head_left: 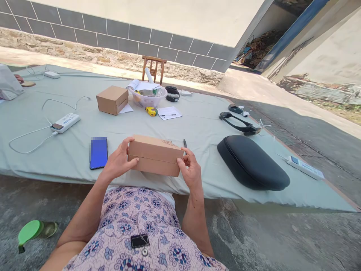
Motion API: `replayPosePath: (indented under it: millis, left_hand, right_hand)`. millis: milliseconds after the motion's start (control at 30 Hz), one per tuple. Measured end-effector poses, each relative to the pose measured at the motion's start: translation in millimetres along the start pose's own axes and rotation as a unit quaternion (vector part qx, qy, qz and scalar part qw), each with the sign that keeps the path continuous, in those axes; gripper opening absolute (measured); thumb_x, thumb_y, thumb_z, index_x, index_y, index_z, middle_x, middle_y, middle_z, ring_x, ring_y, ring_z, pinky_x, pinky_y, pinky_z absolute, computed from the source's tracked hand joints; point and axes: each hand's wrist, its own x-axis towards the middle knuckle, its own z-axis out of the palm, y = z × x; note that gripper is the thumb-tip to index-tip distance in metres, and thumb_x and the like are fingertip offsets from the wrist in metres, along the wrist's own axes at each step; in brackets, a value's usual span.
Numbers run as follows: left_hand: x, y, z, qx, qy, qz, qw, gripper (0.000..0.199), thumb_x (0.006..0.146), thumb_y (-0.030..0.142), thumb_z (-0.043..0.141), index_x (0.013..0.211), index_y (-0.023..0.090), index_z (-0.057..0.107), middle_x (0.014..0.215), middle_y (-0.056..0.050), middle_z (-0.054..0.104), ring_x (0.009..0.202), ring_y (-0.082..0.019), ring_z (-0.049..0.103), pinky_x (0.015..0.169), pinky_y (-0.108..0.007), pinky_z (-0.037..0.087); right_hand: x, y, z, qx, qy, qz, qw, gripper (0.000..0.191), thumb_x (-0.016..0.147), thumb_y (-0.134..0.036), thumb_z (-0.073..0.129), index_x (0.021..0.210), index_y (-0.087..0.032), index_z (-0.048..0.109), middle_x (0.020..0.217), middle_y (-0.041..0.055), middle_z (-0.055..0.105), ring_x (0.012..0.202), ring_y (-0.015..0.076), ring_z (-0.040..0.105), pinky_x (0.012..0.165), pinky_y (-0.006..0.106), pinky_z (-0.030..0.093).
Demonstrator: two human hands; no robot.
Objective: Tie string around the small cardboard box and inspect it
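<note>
Being held up between two bare hands, a closed rectangular brown cardboard box (155, 156) is kept over the near part of a pale green cloth sheet (56, 162), in front of the torso. Its long axis is laid across the body from left to right, with a slight drop toward the right end, and a horizontal seam is shown along the face turned to the camera. The left hand (120, 162) is spread over the left end, with its fingers opened across the top and its thumb pressed on the front face. The right hand (191, 169) is curled at the right end, with the box pinched between the thumb and bent fingers. Neither hand is nearer than the other, as each is placed against one short end. Just left of the left hand, a dark phone with a blurred blue screen (98, 152) is laid flat on the sheet, and just beyond the right hand, a slim black pen (185, 143) is seen. Farther right, a black padded oval case (252, 162) is lying, while a second brown cardboard box (112, 99) and a clear plastic bowl (148, 97) are placed well ahead.
</note>
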Motion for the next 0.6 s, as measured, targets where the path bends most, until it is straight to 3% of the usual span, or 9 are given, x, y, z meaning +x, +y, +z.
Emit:
replayPosePath:
  millis: [100, 233, 433, 600]
  left_hand:
    - [1, 1, 12.8, -0.004, 0.042, 0.003, 0.999, 0.045, 0.08, 0.032, 0.061, 0.122, 0.026, 0.047, 0.119, -0.007, 0.056, 0.102, -0.023, 0.06, 0.076, -0.034, 0.052]
    - [6, -10, 28.8, -0.017, 0.039, -0.003, 0.999, 0.027, 0.082, 0.026, 0.062, 0.107, 0.023, 0.051, 0.116, -0.006, 0.056, 0.093, -0.02, 0.06, 0.073, -0.032, 0.05]
    - [9, -16, 39.8, -0.03, 0.071, -0.013, 0.997, 0.024, 0.085, 0.035, 0.067, 0.101, 0.023, 0.053, 0.108, -0.004, 0.057, 0.091, -0.02, 0.06, 0.073, -0.032, 0.051]
    - [7, 0, 61.6, 0.067, 0.118, -0.025, 0.99, 0.046, 0.078, 0.047, 0.076, 0.108, 0.023, 0.051, 0.116, -0.01, 0.053, 0.107, -0.028, 0.058, 0.071, -0.034, 0.052]
  right_hand:
    - [-1, 3, 12, -0.001, 0.033, -0.003, 0.999, 0.024, 0.089, -0.042, 0.059, 0.099, -0.022, 0.063, 0.084, 0.0001, 0.059, 0.076, 0.0152, 0.057, 0.069, 0.028, 0.049]
    - [-3, 10, 30, -0.037, 0.053, 0.011, 0.998, 0.03, 0.093, -0.046, 0.053, 0.075, -0.022, 0.054, 0.075, -0.0006, 0.054, 0.07, 0.0151, 0.052, 0.066, 0.028, 0.046]
    - [-5, 15, 46, -0.063, 0.098, 0.012, 0.993, 0.035, 0.095, -0.053, 0.05, 0.077, -0.022, 0.051, 0.078, 0.0004, 0.054, 0.073, 0.0168, 0.051, 0.067, 0.029, 0.045]
    - [-8, 10, 64, -0.187, 0.144, -0.028, 0.971, 0.052, 0.08, -0.072, 0.062, 0.095, -0.023, 0.055, 0.094, 0.0063, 0.055, 0.09, 0.0245, 0.054, 0.074, 0.035, 0.047]
